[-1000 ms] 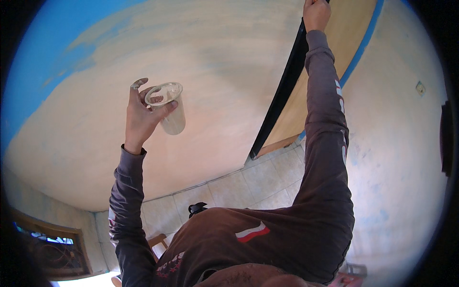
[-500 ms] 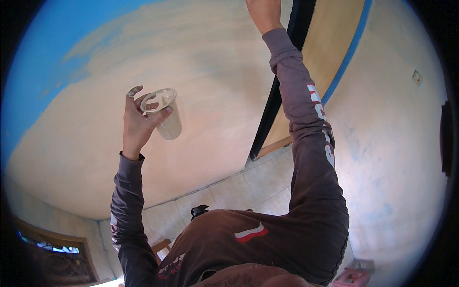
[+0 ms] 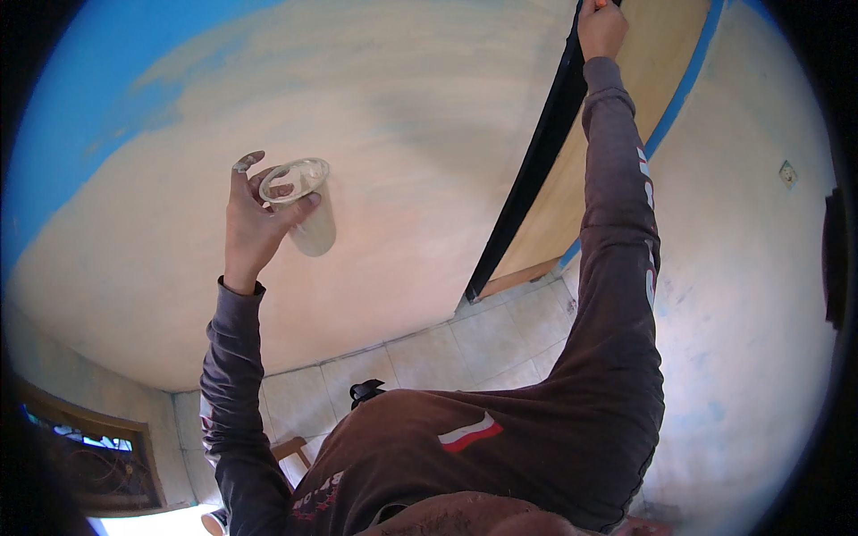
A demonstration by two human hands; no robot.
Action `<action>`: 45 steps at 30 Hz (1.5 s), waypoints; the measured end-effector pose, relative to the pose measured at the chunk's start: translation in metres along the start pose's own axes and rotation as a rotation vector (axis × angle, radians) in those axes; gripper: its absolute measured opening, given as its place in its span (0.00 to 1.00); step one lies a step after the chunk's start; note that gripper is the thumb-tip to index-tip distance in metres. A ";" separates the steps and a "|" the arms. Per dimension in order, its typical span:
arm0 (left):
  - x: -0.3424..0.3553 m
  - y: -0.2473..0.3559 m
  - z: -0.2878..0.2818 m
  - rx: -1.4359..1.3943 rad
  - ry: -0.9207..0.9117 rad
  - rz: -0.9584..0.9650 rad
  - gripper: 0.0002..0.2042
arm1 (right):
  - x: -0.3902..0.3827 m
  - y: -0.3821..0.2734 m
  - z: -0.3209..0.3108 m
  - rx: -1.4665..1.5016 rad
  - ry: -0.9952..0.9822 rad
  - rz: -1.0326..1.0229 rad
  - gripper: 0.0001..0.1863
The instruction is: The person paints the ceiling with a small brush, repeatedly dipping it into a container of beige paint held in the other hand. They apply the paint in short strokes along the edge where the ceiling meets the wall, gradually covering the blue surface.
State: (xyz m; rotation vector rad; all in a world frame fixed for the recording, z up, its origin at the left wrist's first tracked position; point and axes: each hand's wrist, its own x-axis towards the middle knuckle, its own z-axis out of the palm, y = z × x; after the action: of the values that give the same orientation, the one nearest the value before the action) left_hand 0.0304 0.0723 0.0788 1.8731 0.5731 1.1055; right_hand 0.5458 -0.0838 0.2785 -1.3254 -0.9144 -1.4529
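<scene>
Wall (image 3: 384,295): pale coat over most of it mid-frame, blue area (image 3: 67,107) uncovered upper left with a streaky edge; I'd judge mostly done, that corner left

Left hand (image 3: 253,234) clamped on clear cup (image 3: 315,230), left of centre, contents hard to make out

Right hand (image 3: 603,34) at top edge by black door frame (image 3: 539,152), orange bit (image 3: 601,4) at fingers, cut off, can't tell if gripping

L. hand (image 3: 253,221), left of ctr.: thumb (image 3: 300,209) & fingers (image 3: 247,164) curled in a grip, one crooked up; L. forearm (image 3: 234,357) approx. vert. R. hand (image 3: 603,32), upper edge, right of ctr.: curled, partly beyond my sight; R. arm (image 3: 618,196) stretched upward.
</scene>
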 end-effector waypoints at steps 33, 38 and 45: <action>0.004 0.006 0.002 -0.007 0.015 0.008 0.46 | 0.003 0.010 0.026 -0.149 0.102 -0.130 0.14; 0.006 0.010 -0.003 -0.010 0.022 0.006 0.46 | -0.002 0.019 0.043 -0.229 -0.192 -0.046 0.15; 0.005 0.021 -0.003 -0.013 0.005 -0.012 0.46 | -0.016 -0.080 0.079 0.015 0.005 -0.195 0.15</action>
State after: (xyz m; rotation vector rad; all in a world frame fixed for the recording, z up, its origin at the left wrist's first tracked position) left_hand 0.0299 0.0660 0.1000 1.8539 0.5784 1.1044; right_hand 0.4920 0.0160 0.2791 -1.2490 -1.0735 -1.5934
